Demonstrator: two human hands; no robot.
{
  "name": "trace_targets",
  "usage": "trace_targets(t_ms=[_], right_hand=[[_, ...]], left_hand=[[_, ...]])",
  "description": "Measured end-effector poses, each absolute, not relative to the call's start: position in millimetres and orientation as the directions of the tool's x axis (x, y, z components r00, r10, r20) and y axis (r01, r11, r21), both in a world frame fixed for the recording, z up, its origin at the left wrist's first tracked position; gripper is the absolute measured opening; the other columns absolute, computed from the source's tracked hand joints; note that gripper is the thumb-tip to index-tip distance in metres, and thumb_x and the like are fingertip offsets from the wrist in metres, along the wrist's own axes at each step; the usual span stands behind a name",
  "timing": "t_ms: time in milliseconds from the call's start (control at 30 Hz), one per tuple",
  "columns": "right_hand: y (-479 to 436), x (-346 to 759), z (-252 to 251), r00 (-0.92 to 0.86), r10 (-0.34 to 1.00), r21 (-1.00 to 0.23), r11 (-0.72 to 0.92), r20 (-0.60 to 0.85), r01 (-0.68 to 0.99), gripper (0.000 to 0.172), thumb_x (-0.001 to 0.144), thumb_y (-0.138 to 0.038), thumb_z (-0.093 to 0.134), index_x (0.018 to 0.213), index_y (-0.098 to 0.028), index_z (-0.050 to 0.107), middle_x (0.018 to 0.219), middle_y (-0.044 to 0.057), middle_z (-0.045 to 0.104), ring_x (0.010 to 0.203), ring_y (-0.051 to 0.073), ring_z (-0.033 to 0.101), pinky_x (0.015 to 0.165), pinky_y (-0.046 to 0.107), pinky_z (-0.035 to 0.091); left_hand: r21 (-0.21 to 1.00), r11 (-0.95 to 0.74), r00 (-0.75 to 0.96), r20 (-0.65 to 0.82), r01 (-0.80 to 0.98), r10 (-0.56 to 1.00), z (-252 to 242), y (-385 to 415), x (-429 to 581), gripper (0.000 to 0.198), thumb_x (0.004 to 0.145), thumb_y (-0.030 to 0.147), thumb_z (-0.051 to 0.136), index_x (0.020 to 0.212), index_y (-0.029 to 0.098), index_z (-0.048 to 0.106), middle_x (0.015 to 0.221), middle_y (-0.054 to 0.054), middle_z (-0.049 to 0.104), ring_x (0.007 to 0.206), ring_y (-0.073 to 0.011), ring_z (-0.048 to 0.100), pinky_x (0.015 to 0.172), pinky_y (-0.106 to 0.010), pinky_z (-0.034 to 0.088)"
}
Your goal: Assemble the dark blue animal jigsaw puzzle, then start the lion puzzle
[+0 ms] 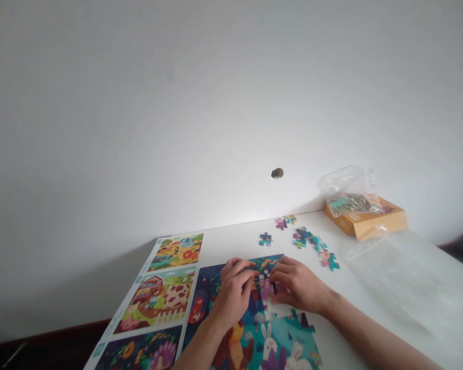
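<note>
Right forearm (386,341) led to the right hand (299,285), its fingers (283,268) curled toward the left hand (233,293) over a pink jigsaw piece (266,289) at the top of the partly assembled puzzle (262,341); whether they clamped it could not be told. Loose pieces (304,237) lay beyond the fingers, a picture sheet (158,300) left of them.

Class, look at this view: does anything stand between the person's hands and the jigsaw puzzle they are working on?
Nothing visible does. The left hand and the right hand both rest directly on the jigsaw puzzle, either side of its pink pieces. The loose puzzle pieces lie beyond, clear of both hands.
</note>
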State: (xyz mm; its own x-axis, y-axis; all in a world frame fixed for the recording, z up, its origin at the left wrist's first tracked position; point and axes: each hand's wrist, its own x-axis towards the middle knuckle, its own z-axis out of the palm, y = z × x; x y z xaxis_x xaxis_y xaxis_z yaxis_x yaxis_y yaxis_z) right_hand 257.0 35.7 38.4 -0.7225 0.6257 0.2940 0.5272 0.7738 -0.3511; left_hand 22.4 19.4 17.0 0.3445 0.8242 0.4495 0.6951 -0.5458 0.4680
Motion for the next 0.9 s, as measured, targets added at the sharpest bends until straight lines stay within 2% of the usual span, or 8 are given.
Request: trace_targets(t_ms=[200,333,400,500,567,733,833,900], right_hand=[[37.9,254.7,32.4,-0.73,0.614,-0.309,0.787,0.299,0.535,0.032,0.087,-0.053,0.064,0.091,-0.021,0.065,0.087,0.005,0.066,0.086,0.022,0.054,0.076,0.035,0.043],[38.7,256.9,34.4,-0.711,0.622,-0.31,0.782,0.328,0.541,0.03,0.088,-0.051,0.065,0.092,-0.021,0.066,0.09,0.006,0.066,0.09,0.023,0.054,0.078,0.036,0.044],[38.8,256.8,35.4,-0.704,0.625,-0.314,0.78,0.338,0.542,0.029,0.088,-0.049,0.065,0.094,-0.021,0.066,0.093,0.006,0.066,0.093,0.023,0.053,0.08,0.037,0.045],[39.1,255.9,36.3,-0.698,0.634,-0.337,0.771,0.332,0.54,0.026,0.088,-0.047,0.065,0.095,-0.022,0.066,0.093,0.006,0.066,0.093,0.023,0.054,0.082,0.037,0.046],[40.0,257.2,37.2,-0.689,0.646,-0.37,0.759,0.327,0.536,0.026,0.088,-0.045,0.066,0.099,-0.022,0.066,0.094,0.006,0.065,0.093,0.023,0.054,0.082,0.037,0.047],[47.7,281.9,44.5,-0.618,0.711,-0.427,0.7,0.337,0.572,0.035,0.084,-0.038,0.07,0.114,-0.021,0.063,0.107,0.01,0.062,0.099,0.024,0.056,0.086,0.038,0.048],[54.9,309.3,48.5,-0.589,0.768,-0.432,0.633,0.249,0.642,0.042,0.082,-0.039,0.071,0.119,-0.022,0.062,0.112,0.011,0.062,0.102,0.026,0.058,0.088,0.04,0.048],[58.9,325.8,48.1,-0.578,0.8,-0.446,0.581,0.16,0.681,0.054,0.078,-0.041,0.074,0.127,-0.023,0.059,0.122,0.012,0.061,0.109,0.029,0.058,0.093,0.043,0.047]], left_hand=[[0.475,-0.545,0.38,0.403,0.691,0.833,17.4,17.8,22.9,0.034,0.088,0.005,0.05,0.093,0.028,0.075,0.113,-0.003,0.069,0.115,-0.0255,0.051,0.1,-0.048,0.044],[0.467,-0.565,0.428,0.373,0.68,0.823,21.6,16.0,22.8,0.032,0.092,0.011,0.049,0.101,0.029,0.074,0.113,-0.004,0.069,0.116,-0.0266,0.051,0.1,-0.05,0.042],[0.465,-0.566,0.447,0.349,0.681,0.824,23.0,15.0,23.0,0.024,0.09,0.019,0.059,0.109,0.029,0.071,0.115,-0.004,0.068,0.117,-0.0286,0.05,0.102,-0.052,0.041],[0.472,-0.55,0.453,0.312,0.689,0.835,22.1,14.3,23.2,0.039,0.078,0.027,0.075,0.116,0.028,0.066,0.117,-0.004,0.068,0.12,-0.0316,0.049,0.103,-0.054,0.04],[0.466,-0.55,0.451,0.316,0.693,0.835,20.5,14.4,23.2,0.042,0.076,0.026,0.078,0.116,0.028,0.065,0.117,-0.003,0.068,0.12,-0.0312,0.05,0.103,-0.052,0.04],[0.457,-0.563,0.436,0.359,0.689,0.825,21.3,15.2,23.1,0.045,0.078,0.021,0.074,0.12,0.029,0.063,0.118,-0.004,0.066,0.118,-0.0287,0.052,0.103,-0.048,0.042],[0.448,-0.577,0.472,0.331,0.683,0.817,24.3,14.6,23.3,0.038,0.079,0.022,0.074,0.114,0.03,0.066,0.119,-0.003,0.066,0.117,-0.0292,0.052,0.101,-0.05,0.041],[0.447,-0.579,0.484,0.317,0.682,0.815,25.5,14.1,23.5,0.031,0.08,0.023,0.074,0.11,0.03,0.068,0.12,-0.003,0.065,0.117,-0.0294,0.051,0.101,-0.051,0.041]])
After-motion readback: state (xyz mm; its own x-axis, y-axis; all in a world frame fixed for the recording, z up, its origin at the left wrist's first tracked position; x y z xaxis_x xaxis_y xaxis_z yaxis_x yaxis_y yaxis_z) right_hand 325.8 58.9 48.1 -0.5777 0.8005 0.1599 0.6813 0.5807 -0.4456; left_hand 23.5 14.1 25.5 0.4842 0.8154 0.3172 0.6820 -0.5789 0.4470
